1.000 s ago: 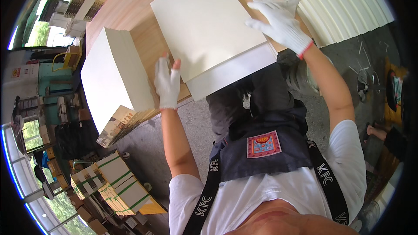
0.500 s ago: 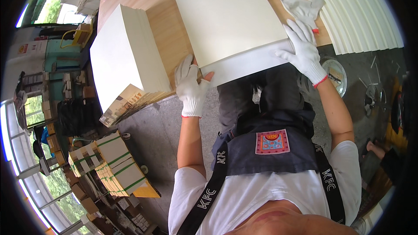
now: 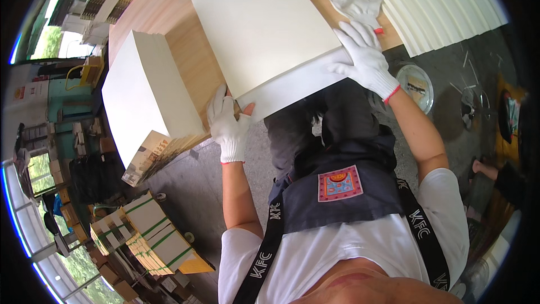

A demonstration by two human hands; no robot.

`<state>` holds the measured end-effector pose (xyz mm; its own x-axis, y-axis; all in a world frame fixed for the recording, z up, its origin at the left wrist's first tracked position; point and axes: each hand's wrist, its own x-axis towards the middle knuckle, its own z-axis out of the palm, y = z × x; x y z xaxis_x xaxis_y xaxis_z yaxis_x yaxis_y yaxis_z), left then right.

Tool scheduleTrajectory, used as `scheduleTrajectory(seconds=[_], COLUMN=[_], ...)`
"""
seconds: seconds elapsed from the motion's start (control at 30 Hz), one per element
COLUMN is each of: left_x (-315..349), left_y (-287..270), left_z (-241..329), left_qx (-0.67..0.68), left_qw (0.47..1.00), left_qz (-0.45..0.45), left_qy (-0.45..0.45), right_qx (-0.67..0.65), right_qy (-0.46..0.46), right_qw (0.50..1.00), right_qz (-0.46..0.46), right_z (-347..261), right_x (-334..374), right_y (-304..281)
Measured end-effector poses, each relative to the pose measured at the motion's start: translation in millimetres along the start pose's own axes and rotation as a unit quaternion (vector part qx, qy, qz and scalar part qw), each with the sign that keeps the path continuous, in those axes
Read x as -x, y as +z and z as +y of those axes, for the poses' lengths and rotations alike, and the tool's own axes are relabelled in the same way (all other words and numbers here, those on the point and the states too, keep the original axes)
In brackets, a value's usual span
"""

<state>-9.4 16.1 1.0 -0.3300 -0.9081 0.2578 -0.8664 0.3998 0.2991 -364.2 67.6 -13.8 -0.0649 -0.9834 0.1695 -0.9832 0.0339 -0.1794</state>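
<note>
A large cream sheet or thin stack of sheets (image 3: 264, 28) lies on the wooden table, with a white strip (image 3: 301, 84) projecting along its near edge. My left hand (image 3: 229, 126), in a white knit glove with the thumb tip bare, rests at the near left corner. Its fingers lie along the side edge and the thumb touches the strip. At the near right corner my gloved right hand (image 3: 365, 62) lies flat, fingers spread over the edge of the sheet and thumb on the strip. An unworn white glove (image 3: 354, 3) sits just beyond it.
Left on the table (image 3: 191, 67) stands a thick pile of white-backed printed sheets (image 3: 135, 90). Fanned cream sheets (image 3: 433, 5) cover the right side. A round clear-topped tub (image 3: 415, 89) is on the floor at right. Green-strapped bundles (image 3: 157, 231) stand at lower left.
The whole view has shifted, so table and hands appear farther left. Both hands keep their places at the sheet's near corners; nothing is visibly taken up or let go.
</note>
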Motion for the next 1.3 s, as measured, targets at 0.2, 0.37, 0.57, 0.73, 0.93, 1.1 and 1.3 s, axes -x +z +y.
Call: scheduleTrajectory(seconds=[0.2,0.37,0.57,0.73,0.93,1.1,1.3], left_x=[1.0,1.8,2.2,-14.1,-30.4,-36.3,-39.9], left_y=[2.8,3.2,6.2,-7.7,-17.8,-16.0,-24.7], left_z=[-2.2,-1.2,-11.9,11.3,63.5,64.9,61.4], left_qx=[0.002,0.011,-0.007,-0.024,-0.006,-0.013,-0.027], left_qw=[1.000,1.000,1.000,0.993,0.980,0.986,0.983], left_qz=[0.015,0.013,0.001,0.055,-0.092,-0.090,-0.113], left_qy=[0.011,0.005,-0.002,0.104,0.173,0.142,0.140], right_qx=[-0.001,0.008,0.022,0.023,0.010,-0.005,-0.190], right_qy=[0.012,0.002,-0.010,-0.011,-0.006,0.003,-0.054], right_qw=[1.000,1.000,1.000,1.000,1.000,1.000,0.978], right_qz=[-0.017,-0.013,0.000,0.001,-0.005,-0.012,0.069], right_z=[-0.2,2.0,1.1,2.5,1.1,-0.2,-0.1], right_x=[0.5,0.8,-0.4,1.1,0.7,0.7,-6.5], right_y=[-2.7,0.2,-1.1,1.8,1.4,-0.8,-23.0])
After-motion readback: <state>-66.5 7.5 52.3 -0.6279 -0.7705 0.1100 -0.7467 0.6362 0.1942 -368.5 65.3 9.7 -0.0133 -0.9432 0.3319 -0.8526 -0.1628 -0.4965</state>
